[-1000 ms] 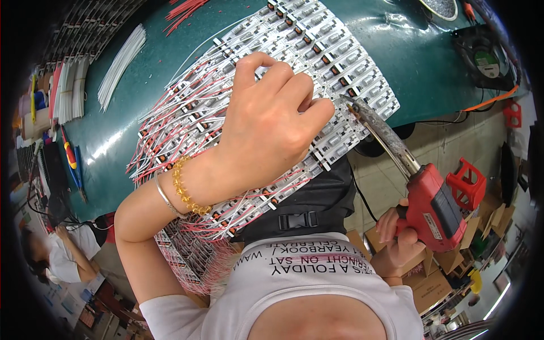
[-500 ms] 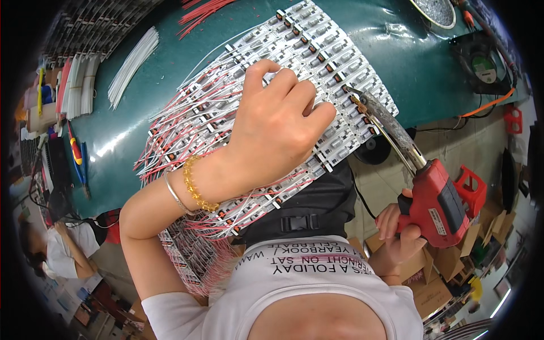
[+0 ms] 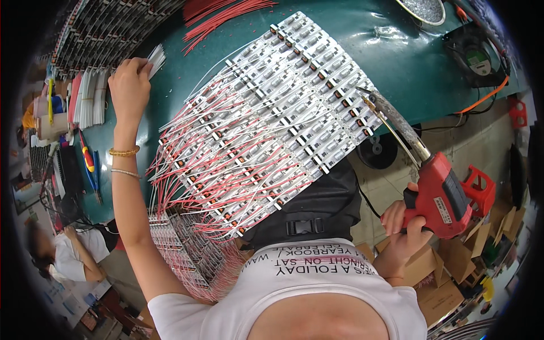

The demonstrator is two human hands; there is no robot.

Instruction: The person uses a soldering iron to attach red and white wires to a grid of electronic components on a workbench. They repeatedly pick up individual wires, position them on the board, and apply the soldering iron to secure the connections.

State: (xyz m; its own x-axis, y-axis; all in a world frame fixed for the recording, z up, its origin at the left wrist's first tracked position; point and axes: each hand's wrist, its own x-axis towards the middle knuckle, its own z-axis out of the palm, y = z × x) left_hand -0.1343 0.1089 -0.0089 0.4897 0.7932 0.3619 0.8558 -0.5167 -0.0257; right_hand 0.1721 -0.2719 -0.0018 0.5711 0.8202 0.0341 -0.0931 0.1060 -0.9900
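Observation:
My left hand (image 3: pixel 129 85) reaches to the far left, over a bundle of loose white wires (image 3: pixel 158 58) on the table. Its fingers are curled down onto the bundle, and what they grip is hidden beneath them. My right hand (image 3: pixel 405 224) is wrapped round the handle of a red and black soldering gun (image 3: pixel 445 195). The gun's metal tip reaches over the right edge of a white panel of small circuit boards (image 3: pixel 294 96). Red and white wires (image 3: pixel 209 153) stick out in rows from the panel's left part; rows on the right carry none.
Red wires (image 3: pixel 229 21) lie at the back of the green table (image 3: pixel 362 28). More board panels (image 3: pixel 102 34) and wire bundles (image 3: pixel 88 102) are at the left, beside pliers (image 3: pixel 86 158). A metal bowl (image 3: pixel 425 10) and a fan (image 3: pixel 476 56) stand back right. Another person (image 3: pixel 79 249) sits at left.
My left hand has left the panel and moved far left to the white wires. The soldering gun stays near the panel's right edge, in nearly the same place.

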